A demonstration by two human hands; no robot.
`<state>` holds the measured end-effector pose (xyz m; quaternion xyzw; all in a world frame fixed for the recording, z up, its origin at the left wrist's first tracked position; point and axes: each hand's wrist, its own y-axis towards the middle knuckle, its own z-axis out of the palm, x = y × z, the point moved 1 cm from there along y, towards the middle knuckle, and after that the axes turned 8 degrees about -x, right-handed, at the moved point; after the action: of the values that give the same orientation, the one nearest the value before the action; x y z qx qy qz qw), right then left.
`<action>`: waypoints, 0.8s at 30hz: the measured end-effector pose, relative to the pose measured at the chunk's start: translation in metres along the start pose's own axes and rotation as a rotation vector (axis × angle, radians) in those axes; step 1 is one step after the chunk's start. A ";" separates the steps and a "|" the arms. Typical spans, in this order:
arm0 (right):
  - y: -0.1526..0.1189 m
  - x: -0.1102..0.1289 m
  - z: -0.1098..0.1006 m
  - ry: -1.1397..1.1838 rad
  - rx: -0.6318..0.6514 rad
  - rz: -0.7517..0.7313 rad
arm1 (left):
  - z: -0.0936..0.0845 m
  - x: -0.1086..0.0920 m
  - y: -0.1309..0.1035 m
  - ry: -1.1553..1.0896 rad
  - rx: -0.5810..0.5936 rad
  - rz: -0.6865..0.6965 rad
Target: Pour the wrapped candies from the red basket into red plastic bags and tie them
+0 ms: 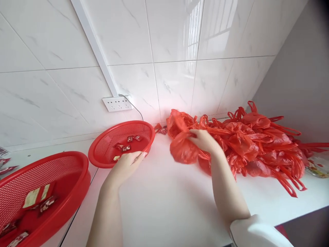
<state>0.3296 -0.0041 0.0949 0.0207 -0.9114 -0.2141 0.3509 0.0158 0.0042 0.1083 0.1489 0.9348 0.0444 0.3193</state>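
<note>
My left hand [130, 161] is at the near right rim of a smaller red mesh basket [102, 145], its fingers closed on the rim. Inside that basket lie several small wrapped packets [122, 147]. On the right, my right hand [202, 139] has its fingers closed on a red plastic bag [184, 149], which is slightly blurred. The bag is at the left end of a large heap of knotted red plastic bags [246, 140].
A larger red basket [84, 171] with a few packets stands at the lower left. Small red packets [162, 130] lie by the tiled wall. A socket strip [117, 103] with a cable is above the smaller basket. A clear container [318, 167] sits at the far right.
</note>
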 end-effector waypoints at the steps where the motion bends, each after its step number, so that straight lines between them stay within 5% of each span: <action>1: 0.001 -0.010 -0.020 -0.011 -0.144 0.069 | -0.001 0.000 0.000 0.011 -0.002 0.007; 5: -0.009 -0.057 -0.099 -0.160 -0.799 0.361 | -0.002 0.001 0.001 0.062 -0.017 0.016; 6: -0.014 -0.070 -0.113 -0.179 -0.862 0.399 | -0.002 0.001 0.001 0.069 -0.028 0.017; 11: -0.037 -0.132 -0.137 -0.194 -0.916 0.685 | 0.000 0.001 0.002 0.060 -0.058 0.039; 15: -0.048 -0.143 -0.128 -0.236 -0.928 0.817 | 0.004 -0.001 0.002 0.064 -0.044 0.043; 18: -0.047 -0.113 -0.121 -0.333 -1.122 0.673 | 0.005 -0.003 0.001 0.069 -0.037 0.036; 20: -0.039 -0.083 -0.107 -0.317 -1.217 0.396 | 0.006 -0.005 0.000 0.069 -0.035 0.037; 23: -0.015 -0.044 -0.061 -0.062 -1.068 0.051 | 0.007 -0.008 0.000 0.068 -0.024 0.058; 24: -0.006 -0.034 -0.039 0.060 -0.870 -0.002 | 0.008 -0.009 0.000 0.070 -0.018 0.068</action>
<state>0.3800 -0.0172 0.0966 -0.1219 -0.7257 -0.5779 0.3529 0.0272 0.0011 0.1072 0.1759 0.9394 0.0688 0.2863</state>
